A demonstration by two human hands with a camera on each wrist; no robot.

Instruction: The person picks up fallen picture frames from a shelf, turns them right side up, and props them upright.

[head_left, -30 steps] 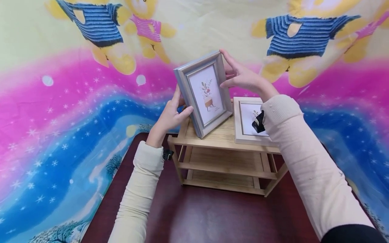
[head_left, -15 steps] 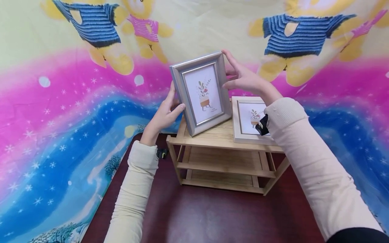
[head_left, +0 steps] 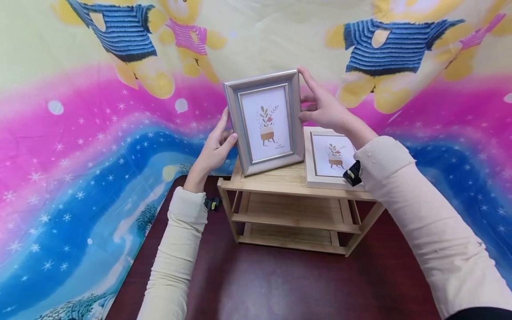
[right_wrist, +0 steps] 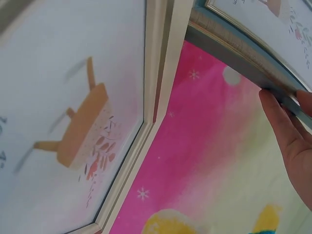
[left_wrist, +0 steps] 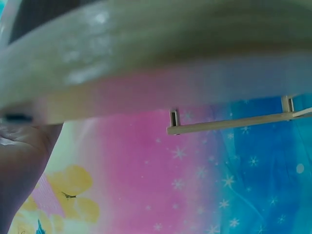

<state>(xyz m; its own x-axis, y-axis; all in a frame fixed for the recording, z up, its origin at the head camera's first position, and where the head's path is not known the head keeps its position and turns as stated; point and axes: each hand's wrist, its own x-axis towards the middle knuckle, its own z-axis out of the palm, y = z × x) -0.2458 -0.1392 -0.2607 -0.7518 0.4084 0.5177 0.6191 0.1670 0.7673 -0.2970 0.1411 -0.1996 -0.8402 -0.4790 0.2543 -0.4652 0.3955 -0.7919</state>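
Observation:
A grey-silver picture frame [head_left: 295, 120] with a potted-plant print stands tilted on the top shelf of a wooden rack [head_left: 298, 178]; its lower edge is at the boards. My left hand [head_left: 214, 149] grips its left side, thumb at the front edge. At its upper right, my right hand [head_left: 330, 111] holds the side, with fingers at the corner and lower down. In the right wrist view, fingers of the right hand [right_wrist: 298, 156] meet the frame's edge. The left wrist view is mostly filled by a blurred pale surface [left_wrist: 146, 58].
A cream picture frame [head_left: 314, 183] with a similar print lies on the right of the top shelf, close to the grey one. Two lower shelves [head_left: 296, 211] sit beneath. The rack stands on a dark red table [head_left: 280, 284], before a bear-printed cloth [head_left: 256, 44].
The grey picture frame has turned to face me more squarely, and its lower left corner has shifted left. My left hand went left and my right hand slightly right with it.

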